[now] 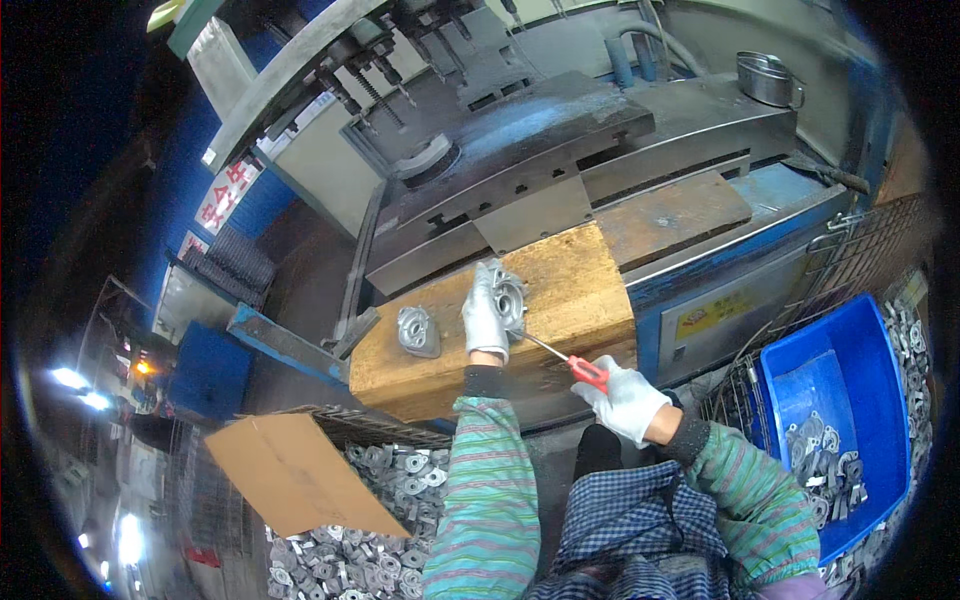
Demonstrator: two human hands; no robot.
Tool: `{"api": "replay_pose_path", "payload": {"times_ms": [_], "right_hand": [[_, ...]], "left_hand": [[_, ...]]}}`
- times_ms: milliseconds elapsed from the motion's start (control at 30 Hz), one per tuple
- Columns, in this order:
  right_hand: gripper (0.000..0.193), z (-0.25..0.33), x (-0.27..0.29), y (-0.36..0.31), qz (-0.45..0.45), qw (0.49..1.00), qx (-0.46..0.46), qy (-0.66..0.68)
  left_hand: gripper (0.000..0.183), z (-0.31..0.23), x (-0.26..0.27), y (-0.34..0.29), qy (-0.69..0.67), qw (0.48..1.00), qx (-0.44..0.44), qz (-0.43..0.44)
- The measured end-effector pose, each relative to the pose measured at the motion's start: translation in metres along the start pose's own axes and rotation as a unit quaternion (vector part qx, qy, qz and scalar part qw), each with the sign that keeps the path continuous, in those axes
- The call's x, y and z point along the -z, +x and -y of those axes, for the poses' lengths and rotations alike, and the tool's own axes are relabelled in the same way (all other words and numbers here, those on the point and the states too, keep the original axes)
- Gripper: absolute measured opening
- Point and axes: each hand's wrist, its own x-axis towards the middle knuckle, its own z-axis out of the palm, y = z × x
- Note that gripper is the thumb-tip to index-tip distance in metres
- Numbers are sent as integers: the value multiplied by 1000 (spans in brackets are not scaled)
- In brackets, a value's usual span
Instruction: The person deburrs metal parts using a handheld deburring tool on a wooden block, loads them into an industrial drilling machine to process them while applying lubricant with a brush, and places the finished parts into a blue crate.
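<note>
My left hand (484, 318), in a white glove, is closed on a grey cast metal part (509, 298) with a round opening, held upright on the wooden block (580, 270). In my gloved right hand (627, 402) is a tool with a red handle (588, 373) and a thin metal shaft (540, 343). The shaft points left and its tip meets the lower edge of the part; the tip's shape is too small to tell. A second cast metal part (417, 332) stands on the block, left of my left hand.
Behind the block rises a machine with a metal bed (520, 140) and hanging spindles (375, 90). A blue bin (890, 400) holding several metal parts stands at the right. Lower left, cardboard (300, 475) lies over a heap of parts (350, 565). A metal cup (768, 80) sits far right.
</note>
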Motion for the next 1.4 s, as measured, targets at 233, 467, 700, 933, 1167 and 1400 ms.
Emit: {"api": "replay_pose_path", "payload": {"times_ms": [233,467,700,933,1167,1400], "right_hand": [[41,5,0,1,-6,1000,-5,5],[39,3,1,5,-33,999,-17,9],[39,7,6,20,-67,997,-4,24],[40,32,5,55,-80,997,7,17],[36,13,5,67,-110,993,38,16],[21,-20,34,79,-223,948,110,197]], "left_hand": [[36,6,12,14,-83,996,42,12],[37,9,12,14,-89,995,32,23],[43,13,14,19,-130,991,26,-4],[43,9,11,13,-127,991,35,-38],[43,14,16,20,-129,990,44,-30],[34,8,13,9,-103,994,22,-29]]}}
